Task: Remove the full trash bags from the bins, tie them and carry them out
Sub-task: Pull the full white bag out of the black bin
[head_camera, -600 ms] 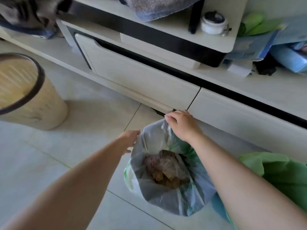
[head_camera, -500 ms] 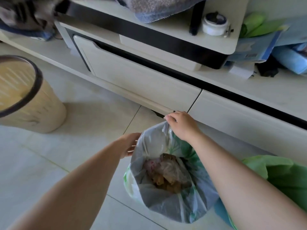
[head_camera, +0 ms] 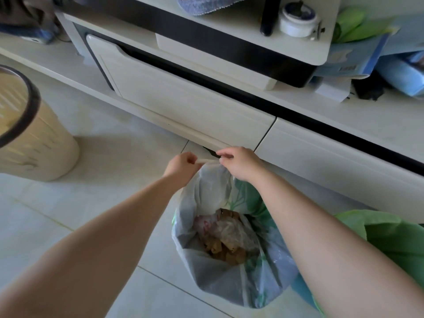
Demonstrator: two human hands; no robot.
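A translucent grey-white trash bag with green print stands open on the floor tiles, brown scraps and crumpled plastic inside it. My left hand and my right hand are close together above the bag's far edge. Both pinch the same stretched strip of the bag's rim, held taut between them. A beige bin with a dark rim stands at the left, without a bag inside that I can see.
A low white cabinet with drawers runs just behind the bag. On its top lie a white jar, a grey towel, blue packets. A green bag lies at the lower right.
My left hand has moved up and right to meet my right hand at the bag's far rim. Both now hold the rim stretched between them; the bag's mouth is pulled narrower.
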